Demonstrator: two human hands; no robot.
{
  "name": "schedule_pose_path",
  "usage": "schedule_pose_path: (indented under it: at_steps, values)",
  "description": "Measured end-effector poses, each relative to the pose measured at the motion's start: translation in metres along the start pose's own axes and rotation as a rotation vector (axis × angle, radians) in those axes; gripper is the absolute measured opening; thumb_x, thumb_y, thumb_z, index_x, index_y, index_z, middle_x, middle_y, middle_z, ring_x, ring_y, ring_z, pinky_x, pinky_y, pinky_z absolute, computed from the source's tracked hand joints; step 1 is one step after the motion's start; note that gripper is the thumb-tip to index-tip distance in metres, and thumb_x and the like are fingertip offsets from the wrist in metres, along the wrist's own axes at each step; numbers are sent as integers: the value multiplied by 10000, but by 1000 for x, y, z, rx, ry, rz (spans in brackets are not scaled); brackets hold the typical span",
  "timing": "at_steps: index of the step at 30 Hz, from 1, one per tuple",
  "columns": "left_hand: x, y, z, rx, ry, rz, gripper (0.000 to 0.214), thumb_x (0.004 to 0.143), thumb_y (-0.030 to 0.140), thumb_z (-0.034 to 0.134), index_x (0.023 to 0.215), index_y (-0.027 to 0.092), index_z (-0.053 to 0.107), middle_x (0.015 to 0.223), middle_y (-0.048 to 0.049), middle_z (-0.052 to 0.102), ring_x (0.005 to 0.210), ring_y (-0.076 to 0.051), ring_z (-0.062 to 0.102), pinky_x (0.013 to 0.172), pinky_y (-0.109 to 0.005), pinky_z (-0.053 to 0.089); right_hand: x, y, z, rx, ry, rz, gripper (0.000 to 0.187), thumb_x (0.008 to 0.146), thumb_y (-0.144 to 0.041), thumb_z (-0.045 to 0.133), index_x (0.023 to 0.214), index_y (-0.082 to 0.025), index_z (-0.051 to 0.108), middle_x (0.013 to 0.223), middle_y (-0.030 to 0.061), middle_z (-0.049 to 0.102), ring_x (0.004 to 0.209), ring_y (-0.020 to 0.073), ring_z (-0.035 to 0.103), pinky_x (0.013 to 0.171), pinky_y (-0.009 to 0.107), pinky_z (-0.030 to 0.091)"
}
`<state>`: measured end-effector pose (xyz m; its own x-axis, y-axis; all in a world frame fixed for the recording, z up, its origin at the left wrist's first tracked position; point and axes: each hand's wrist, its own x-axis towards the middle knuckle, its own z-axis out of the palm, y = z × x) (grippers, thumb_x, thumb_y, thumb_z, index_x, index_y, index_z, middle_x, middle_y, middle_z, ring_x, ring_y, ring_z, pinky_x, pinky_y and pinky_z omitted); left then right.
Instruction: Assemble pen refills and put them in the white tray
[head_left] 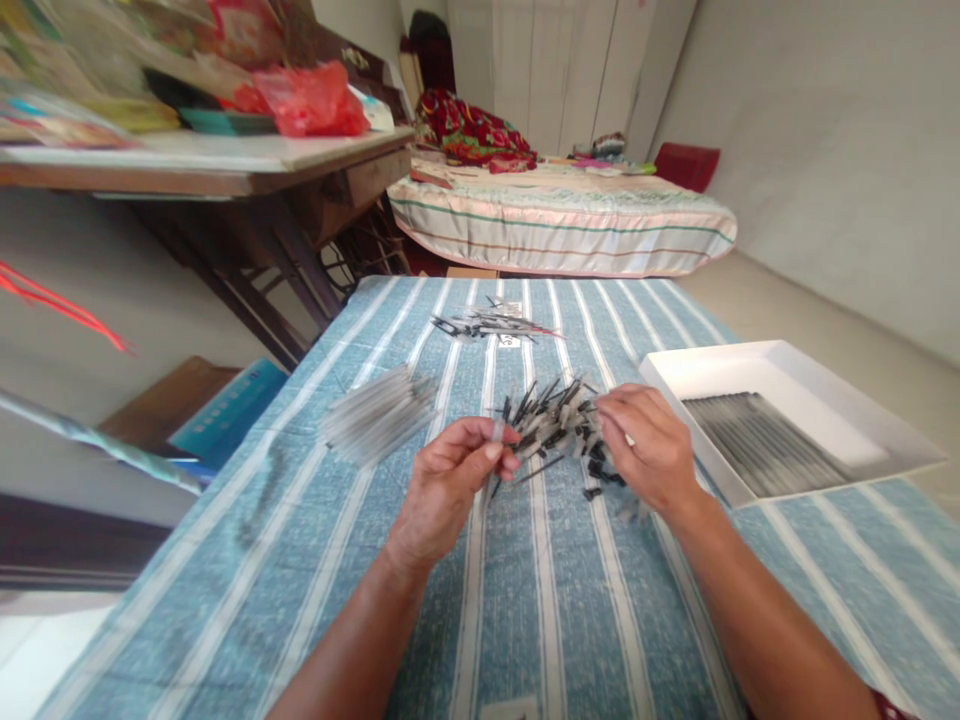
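My left hand (450, 480) is closed in a pinch on a thin pen part with a dark tip, held upright over the striped cloth. My right hand (645, 440) is curled over a loose heap of clear and black pen parts (551, 415) in the middle of the table, fingers closed among them. Left of my hands lies a bundle of clear pen tubes (375, 415), blurred. A smaller heap of thin dark refills (491, 323) lies farther back.
A white tray (862, 400) holding a row of dark finished pens stands at the right on the blue striped tablecloth (540, 600). A cluttered wooden table (225, 165) is at the left, and a bed (562, 215) stands beyond.
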<state>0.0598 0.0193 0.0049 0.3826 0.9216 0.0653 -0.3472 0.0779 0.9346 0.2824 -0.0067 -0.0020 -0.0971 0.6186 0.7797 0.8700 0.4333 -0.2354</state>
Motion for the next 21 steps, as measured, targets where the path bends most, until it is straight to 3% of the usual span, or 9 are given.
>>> schedule_pose_path:
  at_steps: [5, 7, 11, 15, 18, 21]
  values:
    - [2, 1, -1, -76, -4, -1, 128, 768, 178, 610, 883, 169, 554, 807, -46, 666, 587, -110, 568, 528, -235, 436, -3, 17, -5, 153, -712, 238, 154, 807, -196, 532, 740, -201, 671, 669, 0, 659, 648, 139, 605, 611, 224, 425]
    - [2, 1, -1, -67, 1, -26, 179, 764, 197, 618, 934, 178, 564, 747, -31, 662, 534, -98, 541, 478, -214, 406, -2, 14, -6, 137, -848, 289, 156, 788, -180, 539, 708, -202, 671, 646, -15, 658, 631, 130, 602, 588, 209, 387]
    - [1, 0, -1, -26, -12, -67, 334, 769, 223, 615, 1099, 201, 562, 659, -2, 635, 460, -72, 481, 414, -181, 334, 2, 6, -6, 46, -983, 299, 123, 753, -199, 567, 711, -214, 681, 651, -16, 666, 616, 130, 590, 558, 209, 333]
    - [0, -2, -1, 50, -50, -104, 347, 769, 246, 616, 1110, 195, 586, 663, -5, 632, 445, -57, 453, 408, -177, 308, 1, -3, -2, -65, -1087, 221, 97, 714, -266, 604, 697, -213, 684, 660, 13, 668, 644, 161, 592, 527, 227, 287]
    - [-1, -3, -2, 115, -80, -137, 333, 774, 265, 608, 1100, 201, 597, 676, -5, 630, 455, -57, 454, 410, -178, 309, -3, -6, 3, -114, -1100, 177, 109, 696, -217, 586, 626, -191, 666, 642, 33, 660, 657, 179, 590, 517, 240, 268]
    - [-1, -5, -1, 175, -123, -169, 339, 779, 271, 597, 1111, 201, 592, 689, -9, 628, 469, -62, 463, 409, -178, 311, -6, -4, 6, 39, -1030, 224, 105, 669, -137, 566, 616, -182, 645, 584, 1, 622, 592, 142, 556, 513, 231, 280]
